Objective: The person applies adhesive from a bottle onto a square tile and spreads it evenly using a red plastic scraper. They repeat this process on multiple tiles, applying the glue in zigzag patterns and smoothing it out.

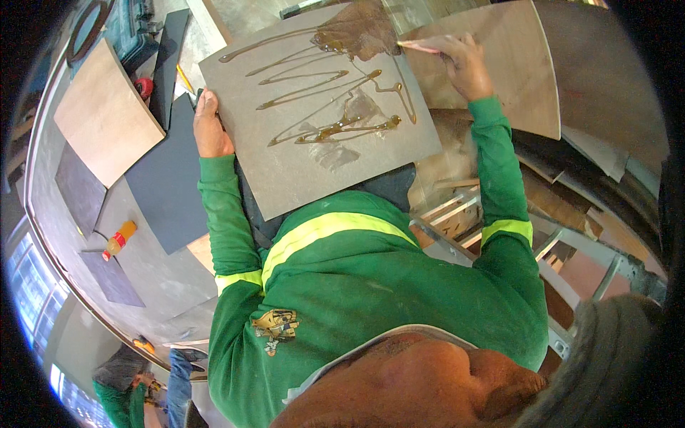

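A square grey panel (285,171) is tilted in front of my waist. Brown glue (314,107) runs over it in zigzag lines, with a smeared brown patch (364,32) at its far right corner. My left hand (212,130) is closed around the panel's left edge, thumb on top and the other fingers mostly hidden. Beyond the right edge, my right hand (467,70) grips a thin, pale spreader (427,45). Its tip points left at the smeared corner; whether it touches the panel I cannot tell.
Tan sheets (107,118), a dark sheet (175,178) and a bottle of orange drink (119,240) lie on the left-hand table. A curved brown panel (499,64) stands at the right, above a metal ladder (606,274). Another person (125,385) is at lower left.
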Demonstrator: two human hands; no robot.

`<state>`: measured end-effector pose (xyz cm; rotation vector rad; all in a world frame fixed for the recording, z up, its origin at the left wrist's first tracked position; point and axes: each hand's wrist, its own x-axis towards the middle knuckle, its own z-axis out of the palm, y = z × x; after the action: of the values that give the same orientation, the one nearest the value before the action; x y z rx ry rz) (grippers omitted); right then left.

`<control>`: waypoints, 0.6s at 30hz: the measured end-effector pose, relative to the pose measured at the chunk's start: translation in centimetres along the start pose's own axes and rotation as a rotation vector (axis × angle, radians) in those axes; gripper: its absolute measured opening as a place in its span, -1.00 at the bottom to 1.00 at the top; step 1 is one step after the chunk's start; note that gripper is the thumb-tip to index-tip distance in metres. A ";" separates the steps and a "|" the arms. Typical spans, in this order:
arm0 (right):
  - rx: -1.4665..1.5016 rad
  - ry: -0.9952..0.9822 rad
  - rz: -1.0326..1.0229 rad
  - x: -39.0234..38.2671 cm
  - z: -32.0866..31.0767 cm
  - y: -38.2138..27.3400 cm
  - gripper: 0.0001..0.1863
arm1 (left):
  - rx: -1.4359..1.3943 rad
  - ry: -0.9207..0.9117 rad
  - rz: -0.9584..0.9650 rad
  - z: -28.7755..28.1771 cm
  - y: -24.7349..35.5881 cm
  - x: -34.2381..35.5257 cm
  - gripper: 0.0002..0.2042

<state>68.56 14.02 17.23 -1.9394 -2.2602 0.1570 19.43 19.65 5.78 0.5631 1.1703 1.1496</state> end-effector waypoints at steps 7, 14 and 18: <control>0.055 0.062 -0.055 -0.5 2.1 1.7 -0.47 | -0.102 -0.116 -0.020 -0.4 0.0 0.2 -0.53; 0.135 0.123 0.059 2.8 0.5 -3.1 -0.74 | -0.167 -0.125 -0.023 0.7 1.0 -0.9 -0.59; 0.152 0.100 0.129 6.8 3.7 -4.7 -0.73 | -0.204 -0.207 0.001 1.1 1.9 -1.6 -0.56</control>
<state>62.28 20.06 14.77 -1.9673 -2.0000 0.2342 19.75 19.07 8.42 0.5122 0.8641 1.1664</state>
